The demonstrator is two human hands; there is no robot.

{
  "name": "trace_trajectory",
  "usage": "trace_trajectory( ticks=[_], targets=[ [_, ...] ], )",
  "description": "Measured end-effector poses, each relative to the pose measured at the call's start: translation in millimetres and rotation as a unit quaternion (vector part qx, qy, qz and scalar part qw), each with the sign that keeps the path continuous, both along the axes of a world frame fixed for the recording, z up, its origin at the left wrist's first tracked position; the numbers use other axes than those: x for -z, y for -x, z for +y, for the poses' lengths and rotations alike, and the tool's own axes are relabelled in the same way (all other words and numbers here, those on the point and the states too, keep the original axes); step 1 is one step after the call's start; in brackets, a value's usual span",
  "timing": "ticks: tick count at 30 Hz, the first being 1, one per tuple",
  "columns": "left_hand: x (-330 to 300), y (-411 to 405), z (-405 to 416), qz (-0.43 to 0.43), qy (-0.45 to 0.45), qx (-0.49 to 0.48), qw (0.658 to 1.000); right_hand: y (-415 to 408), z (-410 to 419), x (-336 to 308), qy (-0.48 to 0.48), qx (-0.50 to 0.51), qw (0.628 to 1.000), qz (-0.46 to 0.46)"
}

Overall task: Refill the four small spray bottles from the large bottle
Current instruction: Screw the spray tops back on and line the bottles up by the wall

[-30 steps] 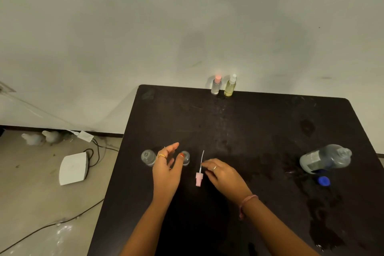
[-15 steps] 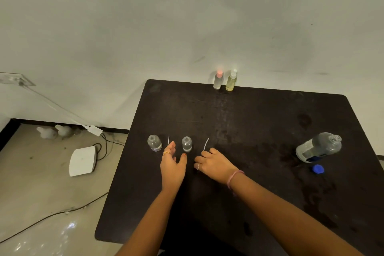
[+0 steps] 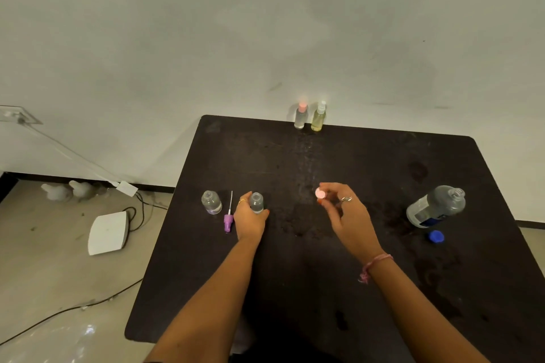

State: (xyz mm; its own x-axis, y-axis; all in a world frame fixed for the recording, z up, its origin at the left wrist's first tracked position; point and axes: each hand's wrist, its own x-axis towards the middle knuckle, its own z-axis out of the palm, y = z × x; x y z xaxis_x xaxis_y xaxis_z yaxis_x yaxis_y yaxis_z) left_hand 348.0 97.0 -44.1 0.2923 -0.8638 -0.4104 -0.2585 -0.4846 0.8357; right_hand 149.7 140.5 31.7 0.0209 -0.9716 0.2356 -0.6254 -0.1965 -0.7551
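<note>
On the black table [image 3: 339,156] my left hand [image 3: 249,221] grips a small clear open bottle [image 3: 256,202] that stands upright. My right hand [image 3: 346,212] pinches a pink spray top [image 3: 320,193] above the table, to the right of that bottle. Another small clear open bottle [image 3: 211,202] stands at the left. A purple spray top [image 3: 228,219] with its tube lies between the two bottles. Two capped small bottles, one pink-topped [image 3: 300,116] and one yellowish [image 3: 318,117], stand at the far edge. The large bottle [image 3: 436,206] stands uncapped at the right, its blue cap [image 3: 436,236] beside it.
The table's left edge runs close to the left small bottle. On the floor to the left lie a white box [image 3: 108,233], cables [image 3: 73,308] and two pale round objects [image 3: 69,191]. A white wall [image 3: 265,23] rises behind the table.
My right hand has lifted the pink spray top off the table and moved right. My left hand has closed round the middle small bottle. The purple spray top now shows beside it.
</note>
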Motion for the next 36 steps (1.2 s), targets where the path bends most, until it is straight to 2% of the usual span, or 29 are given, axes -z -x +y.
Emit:
trace_trajectory(
  ticks=[4,9,26,36],
  targets=[
    [0.9,3.4,-2.2,-0.014,-0.005,-0.024,1.0,4.1,-2.6,-14.6,-0.019,0.08,0.993,-0.088],
    [-4.7,3.1,-3.1,-0.009,-0.012,-0.027,1.0,8.4,-9.4,-28.3,-0.004,0.114,0.985,-0.126],
    [-91.3,20.0,10.0,0.062,0.182,-0.009,0.981,8.3,-31.8,-99.9,0.057,0.107,0.976,-0.183],
    [-156.6,32.7,17.3,0.077,0.236,0.012,0.969,6.2,-29.6,-167.6,0.115,0.054,0.969,-0.214]
  ],
)
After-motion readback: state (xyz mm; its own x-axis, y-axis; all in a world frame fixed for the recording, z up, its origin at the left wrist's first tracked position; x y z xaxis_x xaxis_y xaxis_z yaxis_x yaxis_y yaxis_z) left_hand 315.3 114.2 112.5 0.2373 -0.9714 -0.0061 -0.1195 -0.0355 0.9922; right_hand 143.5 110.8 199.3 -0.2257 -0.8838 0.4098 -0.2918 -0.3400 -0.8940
